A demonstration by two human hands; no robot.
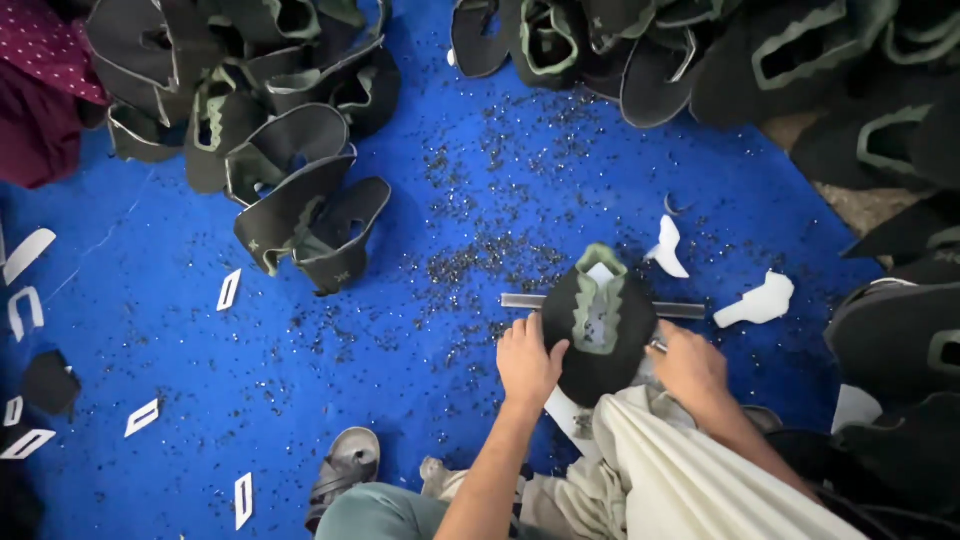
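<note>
Centrally, I log a black shoe upper with a green zigzag trim (600, 325), lying flat on the blue mat (400, 400) across a thin grey metal bar (525, 300) that sticks out on both sides of it. No container in view; loose goods lie straight on the mat.

Grip: left hand (528, 362) rests on the near-left edge of the upper, fingers curled together against it, thumb on top. Right hand (688, 365) sits at the near-right edge, closed around a small metal tool (657, 345) of which only the tip shows; I cannot tell what kind of tool it is.

Surroundings: fine dark punch scraps (470, 260) are scattered thickly over the mat beyond and to the left of the upper. Two white cut pieces (757, 302) lie just right of it. A heap of black-and-green uppers (270, 130) is at far left, a second heap (700, 50) along the far and right edge, both well apart from the hands. Small white rectangular frames (229, 289) dot the mat at left. A grey sandal (347, 465) sits near the person's knee; cream cloth (690, 470) drapes under the right forearm.
</note>
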